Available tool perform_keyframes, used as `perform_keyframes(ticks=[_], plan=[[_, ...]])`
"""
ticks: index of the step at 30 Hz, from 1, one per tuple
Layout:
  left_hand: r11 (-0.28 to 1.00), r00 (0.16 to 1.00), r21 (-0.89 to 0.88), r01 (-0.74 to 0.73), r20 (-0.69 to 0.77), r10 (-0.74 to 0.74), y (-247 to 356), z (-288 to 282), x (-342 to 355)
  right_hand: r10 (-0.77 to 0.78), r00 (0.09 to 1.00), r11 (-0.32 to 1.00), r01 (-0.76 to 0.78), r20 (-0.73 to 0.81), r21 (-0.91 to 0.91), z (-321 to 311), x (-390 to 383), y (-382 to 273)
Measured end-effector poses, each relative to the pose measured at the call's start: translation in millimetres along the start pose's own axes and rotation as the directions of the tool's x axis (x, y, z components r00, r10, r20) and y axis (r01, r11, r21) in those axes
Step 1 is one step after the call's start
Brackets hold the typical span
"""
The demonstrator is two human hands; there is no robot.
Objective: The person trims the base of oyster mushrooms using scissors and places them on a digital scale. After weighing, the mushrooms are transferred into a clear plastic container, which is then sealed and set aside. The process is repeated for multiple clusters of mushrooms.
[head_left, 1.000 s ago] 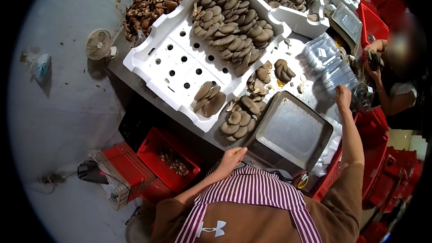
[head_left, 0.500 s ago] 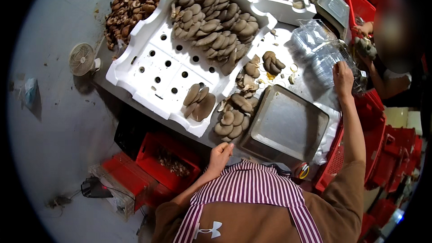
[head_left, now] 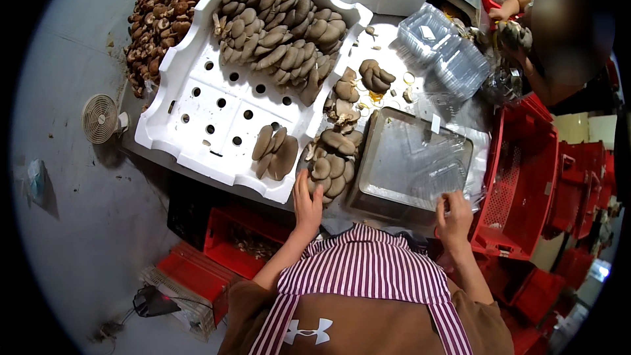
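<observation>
My right hand (head_left: 455, 220) is closed on the edge of a clear plastic clamshell container (head_left: 439, 176), which is blurred and lies over the shallow metal tray (head_left: 394, 190). At the table's near edge, my left hand (head_left: 307, 202) has its fingers stretched and apart, beside a clump of grey oyster mushrooms (head_left: 330, 172); whether it touches them I cannot tell. More oyster mushroom clumps (head_left: 376, 76) lie beyond, among scraps. To the left stands a white foam crate (head_left: 217, 125) with a big heap of oyster mushrooms (head_left: 282, 29) and a small clump (head_left: 276, 151).
Stacked clear containers (head_left: 460, 66) sit at the table's far right. Brown mushrooms (head_left: 167, 16) are piled behind the crate. Red crates (head_left: 519, 177) stand to the right, a red bin (head_left: 240, 236) below the left edge. Another person's hand (head_left: 506, 10) holds mushrooms. A fan (head_left: 100, 119) is far left.
My right hand has come back from the stacked containers with one clear container, now over the metal tray. My left hand has moved forward and its fingers have opened by the mushrooms.
</observation>
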State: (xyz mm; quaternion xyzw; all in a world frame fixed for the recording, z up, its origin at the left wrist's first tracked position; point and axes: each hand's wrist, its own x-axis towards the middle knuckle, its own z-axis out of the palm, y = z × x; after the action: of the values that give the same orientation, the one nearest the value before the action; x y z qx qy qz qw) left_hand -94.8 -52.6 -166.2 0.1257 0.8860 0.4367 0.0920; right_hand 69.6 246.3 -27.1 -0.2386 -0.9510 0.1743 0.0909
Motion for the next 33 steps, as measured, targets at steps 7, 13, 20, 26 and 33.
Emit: perform_keyframes(ticks=[7,13,20,26,33], plan=[[0.976,0.981,-0.121,0.182,0.096,-0.171,-27,18,24,-0.002,0.999,0.988,-0.004,0.035,0.153,7,-9,-36],[0.97,0.978,-0.148,0.192,0.116,-0.176,-29,8,14,-0.094,0.911,0.787,-0.179,0.401,0.591,43,0,-100],[0.86,0.912,-0.304,0.409,0.164,-0.376,-33,2,5,-0.081,0.728,0.549,-0.538,0.681,0.64,122,-21,-104],[0.626,0.834,-0.551,0.551,0.354,-0.423,-49,18,31,-0.077,0.758,0.582,-0.493,0.648,0.646,120,-12,-114],[0.445,0.773,-0.633,0.634,0.497,-0.395,-58,23,37,-0.059,0.755,0.58,-0.506,0.653,0.638,130,-10,-116]])
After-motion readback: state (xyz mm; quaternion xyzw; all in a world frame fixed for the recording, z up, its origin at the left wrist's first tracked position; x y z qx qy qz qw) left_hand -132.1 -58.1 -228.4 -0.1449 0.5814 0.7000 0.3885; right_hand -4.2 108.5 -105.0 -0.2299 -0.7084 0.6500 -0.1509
